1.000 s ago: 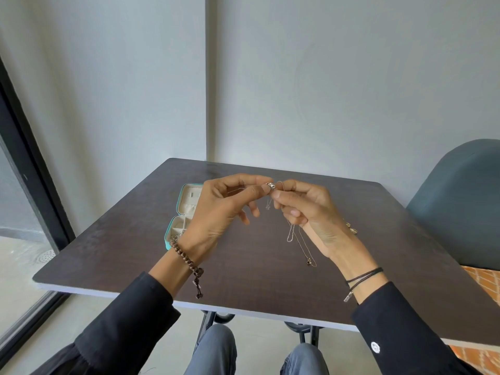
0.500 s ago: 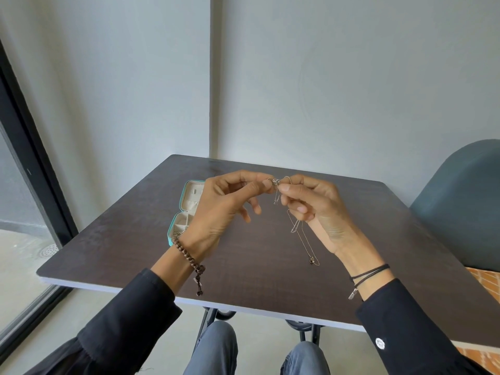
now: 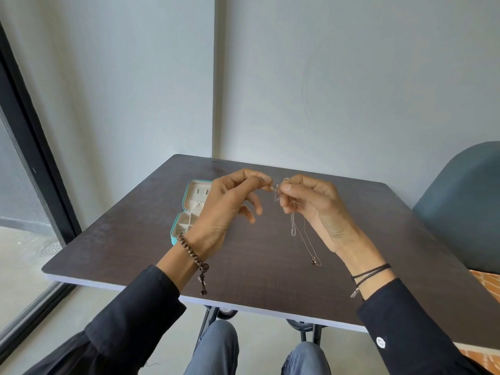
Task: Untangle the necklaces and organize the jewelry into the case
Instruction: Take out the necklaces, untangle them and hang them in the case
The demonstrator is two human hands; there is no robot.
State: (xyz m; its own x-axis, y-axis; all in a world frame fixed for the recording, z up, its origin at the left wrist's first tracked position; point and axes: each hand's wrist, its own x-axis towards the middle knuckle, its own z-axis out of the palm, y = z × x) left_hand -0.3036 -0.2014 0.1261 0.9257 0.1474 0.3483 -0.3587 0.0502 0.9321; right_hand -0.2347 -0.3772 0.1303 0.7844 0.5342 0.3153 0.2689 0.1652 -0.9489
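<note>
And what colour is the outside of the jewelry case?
The case is turquoise outside; seen in the head view.

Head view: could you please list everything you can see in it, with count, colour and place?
table: one, dark brown, centre
jewelry case: one, teal, open, on the table's left side
necklaces: count unclear, thin silvery chains, hanging from both hands' pinch
chair: one, grey-blue, right of the table
beaded bracelet: one, brown, left wrist
cord bracelet: one, black, right wrist
left hand: one, pinching the necklaces above the table
right hand: one, pinching the necklaces beside it
sleeves: two, black, bottom corners
</note>
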